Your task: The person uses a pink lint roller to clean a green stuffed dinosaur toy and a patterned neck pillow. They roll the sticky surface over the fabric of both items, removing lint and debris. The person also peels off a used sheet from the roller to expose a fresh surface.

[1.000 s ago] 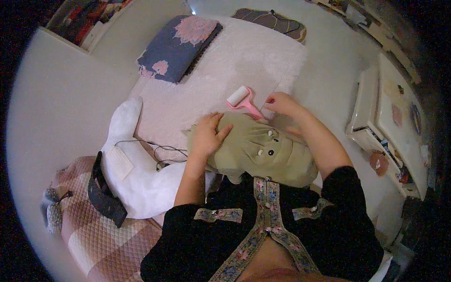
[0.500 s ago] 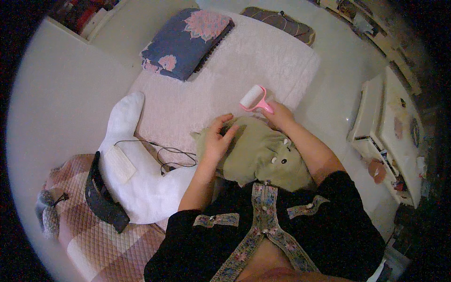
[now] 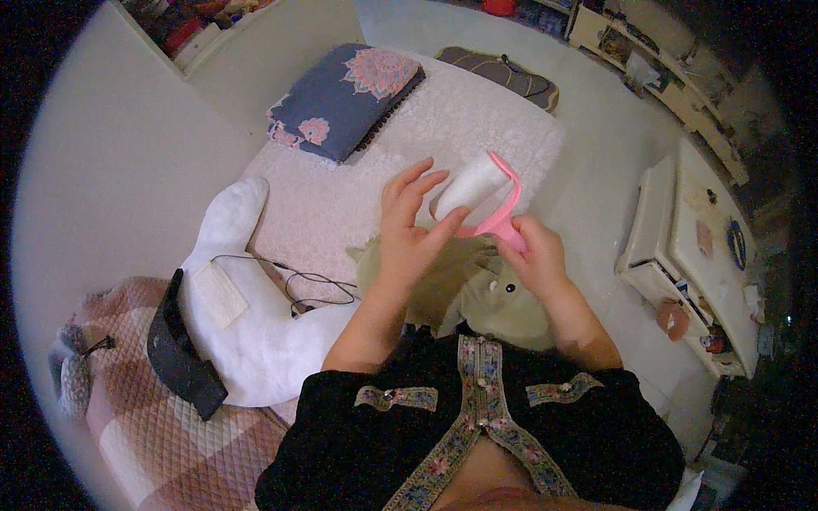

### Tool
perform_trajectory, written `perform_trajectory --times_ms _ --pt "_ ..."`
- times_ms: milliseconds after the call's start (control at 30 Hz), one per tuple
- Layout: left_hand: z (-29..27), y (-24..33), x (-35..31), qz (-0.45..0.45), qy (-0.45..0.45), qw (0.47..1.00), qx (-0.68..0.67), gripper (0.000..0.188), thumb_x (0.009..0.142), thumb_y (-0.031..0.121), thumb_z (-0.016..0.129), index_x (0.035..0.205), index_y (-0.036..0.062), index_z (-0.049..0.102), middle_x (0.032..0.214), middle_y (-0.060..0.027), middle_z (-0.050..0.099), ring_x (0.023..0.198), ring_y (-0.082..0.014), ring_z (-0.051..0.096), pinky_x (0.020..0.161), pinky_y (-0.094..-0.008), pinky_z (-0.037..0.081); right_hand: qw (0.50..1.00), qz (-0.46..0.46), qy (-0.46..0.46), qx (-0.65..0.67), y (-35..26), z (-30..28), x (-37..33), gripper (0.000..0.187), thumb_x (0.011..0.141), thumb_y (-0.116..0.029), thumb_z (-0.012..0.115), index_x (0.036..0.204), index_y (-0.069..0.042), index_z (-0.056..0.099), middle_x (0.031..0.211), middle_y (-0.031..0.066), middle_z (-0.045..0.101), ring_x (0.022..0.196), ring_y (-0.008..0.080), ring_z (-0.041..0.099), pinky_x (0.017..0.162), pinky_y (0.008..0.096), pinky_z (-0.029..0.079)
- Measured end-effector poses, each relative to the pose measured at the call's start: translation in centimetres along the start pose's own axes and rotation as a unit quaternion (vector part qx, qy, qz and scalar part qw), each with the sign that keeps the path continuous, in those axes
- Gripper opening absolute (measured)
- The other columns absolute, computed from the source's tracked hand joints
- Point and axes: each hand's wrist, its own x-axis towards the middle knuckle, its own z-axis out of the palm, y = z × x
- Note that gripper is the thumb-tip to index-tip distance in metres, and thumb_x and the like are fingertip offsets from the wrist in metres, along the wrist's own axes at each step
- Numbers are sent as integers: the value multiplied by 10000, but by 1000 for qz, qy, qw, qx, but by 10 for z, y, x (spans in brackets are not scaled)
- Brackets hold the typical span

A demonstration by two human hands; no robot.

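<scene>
My right hand is wrapped round the pink handle of a lint roller. The white sheet roll is tilted up, its pink frame curving along the right side. Beside the roll is my left hand, fingers spread. Its thumb reaches the roll's lower end; whether it touches is hard to tell. Under both hands, against my body, lies a green plush toy with small eyes and ears, partly hidden by my arms.
A pale bedspread carries a folded blue blanket and, at left, a white plush pillow. On the pillow rest a black cable and a dark visor. A checked quilt lies lower left; a white cabinet stands at right.
The lint roller has come up off the plush toy, nearer to me, in my right hand. My left hand has moved up beside the roll, fingers spreading. The view has shifted slightly.
</scene>
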Motion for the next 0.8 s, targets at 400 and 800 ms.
perform_trajectory --times_ms 400,800 --pt "-35 -38 -28 -73 12 997 6 624 791 269 789 1365 115 597 1477 -184 467 1346 -317 450 1130 -427 340 994 65 74 53 13 4 -49 316 832 -204 786 1051 -28 641 928 137 698 847 261 693 749 377 542" --pt "-79 -132 -148 -514 -143 829 -169 1067 702 237 891 1572 111 286 1381 -176 576 1252 -287 563 1027 -383 467 927 311 -1 210 94 -39 -145 375 790 -92 801 1110 -39 612 974 20 665 842 138 618 721 293 513"
